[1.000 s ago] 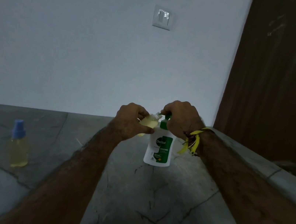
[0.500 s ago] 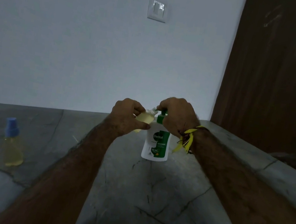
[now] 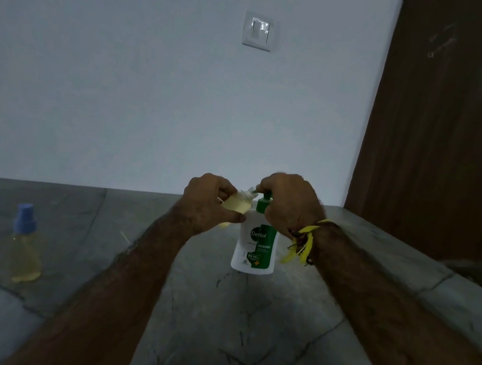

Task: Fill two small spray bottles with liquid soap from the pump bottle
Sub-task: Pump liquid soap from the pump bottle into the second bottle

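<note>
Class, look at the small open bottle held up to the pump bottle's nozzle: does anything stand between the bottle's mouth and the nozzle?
Nothing visible does. The left hand holds the small bottle tilted, its open mouth right at the nozzle of the pump bottle. The right hand rests on the pump head, partly hiding the nozzle tip.

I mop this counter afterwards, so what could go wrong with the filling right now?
The left hand holds the small clear uncapped bottle of yellow soap tilted at the green pump nozzle; its narrow mouth could miss, dripping soap onto the grey stone counter. The right hand pressing could tip the white pump bottle.
</note>
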